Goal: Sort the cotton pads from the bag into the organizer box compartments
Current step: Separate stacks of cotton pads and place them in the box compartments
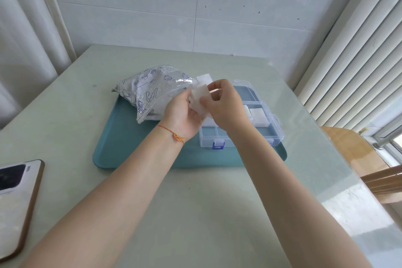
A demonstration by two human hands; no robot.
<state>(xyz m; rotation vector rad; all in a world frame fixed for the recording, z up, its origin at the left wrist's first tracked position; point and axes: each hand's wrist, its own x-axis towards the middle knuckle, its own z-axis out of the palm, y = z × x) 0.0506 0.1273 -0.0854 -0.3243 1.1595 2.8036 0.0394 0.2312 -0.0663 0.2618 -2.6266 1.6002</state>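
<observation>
A clear printed zip bag of cotton pads lies on the left half of a teal tray. To its right stands a clear organizer box with blue latches, its lid open. White cotton pads fill one right-hand compartment. Between bag and box, my left hand holds a small stack of white cotton pads from below. My right hand pinches the same stack from above. Part of the stack is hidden by my fingers.
The tray sits on a pale green table. A phone lies at the table's left front edge. Curtains hang on the left, blinds on the right, and a wooden chair stands beyond the right edge.
</observation>
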